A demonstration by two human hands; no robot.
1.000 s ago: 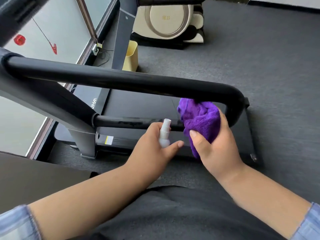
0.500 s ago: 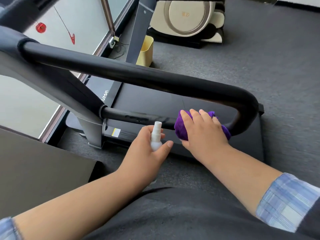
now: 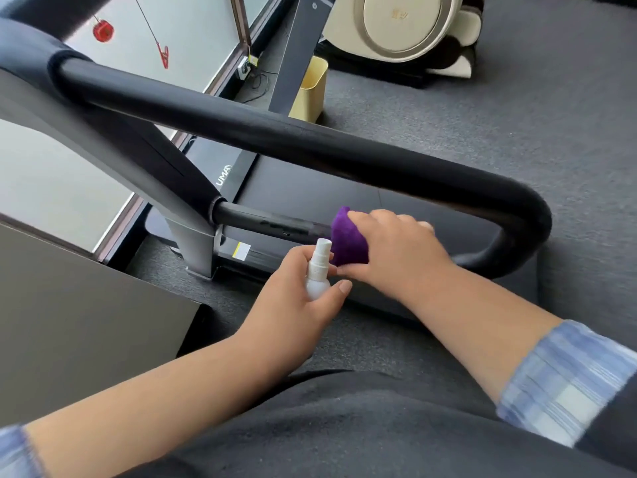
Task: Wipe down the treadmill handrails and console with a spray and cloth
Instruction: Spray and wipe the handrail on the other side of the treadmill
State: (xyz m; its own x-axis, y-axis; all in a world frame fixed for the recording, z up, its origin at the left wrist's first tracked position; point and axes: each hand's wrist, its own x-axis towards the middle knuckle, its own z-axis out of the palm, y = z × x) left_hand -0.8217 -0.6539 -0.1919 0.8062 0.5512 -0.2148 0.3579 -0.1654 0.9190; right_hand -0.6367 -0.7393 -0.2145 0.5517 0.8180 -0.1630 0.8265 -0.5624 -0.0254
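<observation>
At frame centre, the right hand (image 3: 396, 250) presses a bunched purple cloth (image 3: 346, 241) onto the thin lower black handrail (image 3: 272, 224); the left hand (image 3: 296, 298) grips a small white spray bottle (image 3: 319, 270). Wiping looks midway; the console is unseen.

The upper handrail (image 3: 310, 146) looks matt black, foam-like; the thinner lower bar (image 3: 262, 220) is smooth with a slight sheen. The purple cloth (image 3: 346, 241) is plush and fuzzy. The spray bottle (image 3: 317, 270) is smooth white plastic. The floor (image 3: 517, 108) is rough grey carpet.
</observation>
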